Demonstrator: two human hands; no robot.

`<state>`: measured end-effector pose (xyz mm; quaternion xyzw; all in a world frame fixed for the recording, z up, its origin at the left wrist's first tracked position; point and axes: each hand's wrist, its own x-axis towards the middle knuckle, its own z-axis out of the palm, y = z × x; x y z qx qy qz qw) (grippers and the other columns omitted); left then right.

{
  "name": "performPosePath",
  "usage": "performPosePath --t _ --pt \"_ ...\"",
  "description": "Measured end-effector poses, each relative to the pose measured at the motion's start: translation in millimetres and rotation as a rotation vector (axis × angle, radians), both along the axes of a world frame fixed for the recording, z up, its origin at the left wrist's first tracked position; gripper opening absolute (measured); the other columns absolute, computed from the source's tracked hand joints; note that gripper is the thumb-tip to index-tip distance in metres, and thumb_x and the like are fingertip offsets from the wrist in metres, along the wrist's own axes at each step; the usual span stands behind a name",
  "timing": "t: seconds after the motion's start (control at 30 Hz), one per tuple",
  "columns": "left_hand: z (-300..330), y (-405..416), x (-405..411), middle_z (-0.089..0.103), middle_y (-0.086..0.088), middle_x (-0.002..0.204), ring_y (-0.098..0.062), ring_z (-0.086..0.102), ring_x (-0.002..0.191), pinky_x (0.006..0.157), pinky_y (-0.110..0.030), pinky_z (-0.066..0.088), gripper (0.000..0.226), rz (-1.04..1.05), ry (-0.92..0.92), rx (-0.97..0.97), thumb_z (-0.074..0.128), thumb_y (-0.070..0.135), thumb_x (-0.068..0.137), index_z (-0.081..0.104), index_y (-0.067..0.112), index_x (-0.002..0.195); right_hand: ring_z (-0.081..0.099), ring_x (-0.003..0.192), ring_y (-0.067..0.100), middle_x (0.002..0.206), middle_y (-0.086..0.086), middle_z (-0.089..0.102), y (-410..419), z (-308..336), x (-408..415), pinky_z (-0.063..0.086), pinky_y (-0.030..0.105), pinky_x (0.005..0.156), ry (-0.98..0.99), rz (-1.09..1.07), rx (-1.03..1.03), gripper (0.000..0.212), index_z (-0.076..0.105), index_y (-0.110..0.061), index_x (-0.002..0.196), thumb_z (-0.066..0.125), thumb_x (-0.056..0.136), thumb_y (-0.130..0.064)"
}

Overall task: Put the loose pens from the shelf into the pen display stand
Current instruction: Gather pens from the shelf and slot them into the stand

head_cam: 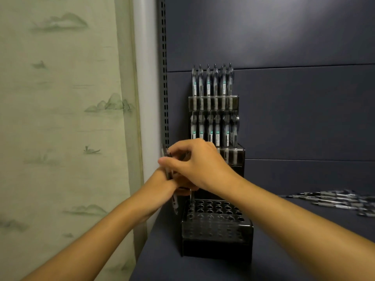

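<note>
A black tiered pen display stand (217, 228) sits on the dark shelf against the back panel. Its two upper tiers hold rows of upright pens (213, 82); the front tier shows several bare holes. My left hand (162, 183) grips a bunch of pens (172, 191), held steeply just left of the stand. My right hand (194, 165) crosses above it, fingers pinched on one pen in that bunch. One pen (191, 196) stands in a back-left hole of the front tier, just under my hands. Loose pens (334, 199) lie in a pile on the shelf at the right.
The shelf surface (284, 250) stretches to the right of the stand. A slotted metal upright (164, 78) and a pale pillar border the shelf on the left, beside a green patterned curtain (60, 118). The dark back panel (284, 108) rises behind the stand.
</note>
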<state>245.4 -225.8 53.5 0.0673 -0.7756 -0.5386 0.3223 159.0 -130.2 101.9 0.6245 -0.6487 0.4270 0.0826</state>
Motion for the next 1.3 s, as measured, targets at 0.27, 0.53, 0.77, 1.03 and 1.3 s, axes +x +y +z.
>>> performPosePath --t 0.27,0.53,0.77,1.03,1.3 --pt "-19 -12 13 0.073 -0.003 0.113 -0.024 0.071 0.102 0.092 -0.038 0.056 0.042 -0.063 -0.078 0.084 0.062 0.028 0.084 0.059 0.018 0.124 0.073 0.069 0.009 0.084 0.001 0.076 15 5 -27 0.06 0.024 0.06 -0.291 0.021 -0.094 0.019 0.071 -0.015 0.101 0.068 0.092 -0.031" --pt "-36 -37 31 0.071 0.0 0.12 -0.023 0.07 0.107 0.089 -0.033 0.056 0.039 0.019 -0.084 0.189 0.065 0.028 0.086 0.062 0.015 0.123 0.073 0.067 0.01 0.078 -0.003 0.074 23 -21 -65 0.061 0.024 0.062 -0.363 -0.109 -0.149 0.016 0.071 -0.014 0.099 0.069 0.092 -0.027" --pt "-44 -45 41 0.071 -0.003 0.117 -0.025 0.07 0.105 0.086 -0.031 0.058 0.076 0.046 -0.037 0.194 0.084 0.057 0.055 0.067 0.018 0.118 0.073 0.068 0.008 0.085 -0.002 0.074 11 -46 -65 0.062 0.026 0.063 -0.347 -0.157 -0.086 0.03 0.069 -0.009 0.116 0.068 0.092 -0.028" --pt "-48 -41 45 0.073 -0.003 0.114 -0.025 0.071 0.103 0.091 -0.038 0.054 0.039 0.045 -0.061 0.185 0.064 0.03 0.081 0.065 0.016 0.118 0.071 0.065 0.005 0.08 -0.003 0.073 3 -65 -60 0.062 0.03 0.065 -0.297 -0.187 -0.025 0.023 0.069 -0.017 0.103 0.073 0.087 -0.033" --pt "-52 -36 34 0.074 -0.006 0.109 -0.022 0.072 0.096 0.08 -0.027 0.058 0.031 0.054 0.0 0.155 0.06 0.021 0.085 0.066 0.013 0.114 0.07 0.058 0.006 0.073 0.001 0.072 3 -71 -63 0.06 0.029 0.066 -0.271 -0.249 -0.014 0.026 0.061 -0.016 0.084 0.077 0.083 -0.036"
